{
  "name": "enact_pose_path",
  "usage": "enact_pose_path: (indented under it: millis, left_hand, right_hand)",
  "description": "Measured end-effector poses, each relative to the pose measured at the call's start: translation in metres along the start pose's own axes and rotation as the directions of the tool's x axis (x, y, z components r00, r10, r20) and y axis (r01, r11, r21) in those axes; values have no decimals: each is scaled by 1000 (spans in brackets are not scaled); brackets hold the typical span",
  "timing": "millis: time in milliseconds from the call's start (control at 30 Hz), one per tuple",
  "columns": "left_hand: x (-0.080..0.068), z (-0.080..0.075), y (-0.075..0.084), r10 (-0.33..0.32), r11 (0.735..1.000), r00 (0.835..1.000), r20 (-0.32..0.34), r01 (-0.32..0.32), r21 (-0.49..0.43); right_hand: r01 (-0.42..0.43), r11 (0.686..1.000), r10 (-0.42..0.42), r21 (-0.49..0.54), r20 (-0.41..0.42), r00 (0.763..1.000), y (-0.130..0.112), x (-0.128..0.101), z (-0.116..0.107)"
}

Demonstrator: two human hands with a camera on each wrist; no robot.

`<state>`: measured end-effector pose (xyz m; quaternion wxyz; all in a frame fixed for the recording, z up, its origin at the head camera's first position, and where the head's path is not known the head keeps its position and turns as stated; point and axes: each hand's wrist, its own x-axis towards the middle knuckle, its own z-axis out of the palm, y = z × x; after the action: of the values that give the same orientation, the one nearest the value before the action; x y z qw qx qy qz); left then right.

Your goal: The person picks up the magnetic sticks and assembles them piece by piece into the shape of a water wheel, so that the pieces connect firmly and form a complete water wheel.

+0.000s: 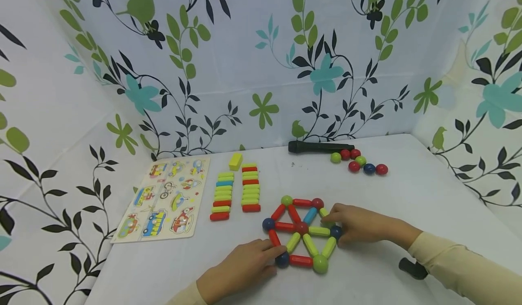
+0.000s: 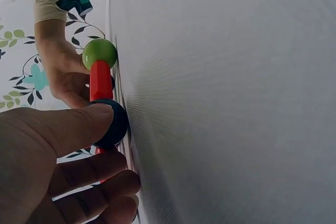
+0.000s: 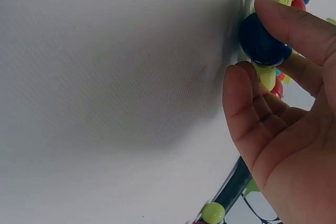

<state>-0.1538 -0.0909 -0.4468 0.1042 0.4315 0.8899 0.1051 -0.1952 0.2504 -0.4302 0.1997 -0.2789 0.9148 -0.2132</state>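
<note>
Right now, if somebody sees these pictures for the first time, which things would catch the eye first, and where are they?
The eye goes first to the hexagon of coloured rods and balls lying flat on the white table, near its front edge. The left hand pinches the dark blue ball at its lower left corner, and the right hand grips another dark blue ball on its right side. Behind lie sorted rods, a picture puzzle board to the left, and loose balls at the back right.

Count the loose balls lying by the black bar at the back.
7 loose balls by the black bar: green, two red, green behind; red, blue, red in front. None seem hidden.
</note>
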Motion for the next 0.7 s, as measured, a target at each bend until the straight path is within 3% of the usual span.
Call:
enact_pose_path:
  millis: [433, 700]
  left_hand:
    - [1, 1, 0, 2, 1000, 1000, 2, -2, -9]
    - [6, -4, -2, -102, 995, 994, 37, 102, -6]
  right_hand:
    - [7, 998, -8, -62, -15, 1000, 1, 4, 4]
    - [24, 998, -25, -62, -25, 999, 2, 2, 4]
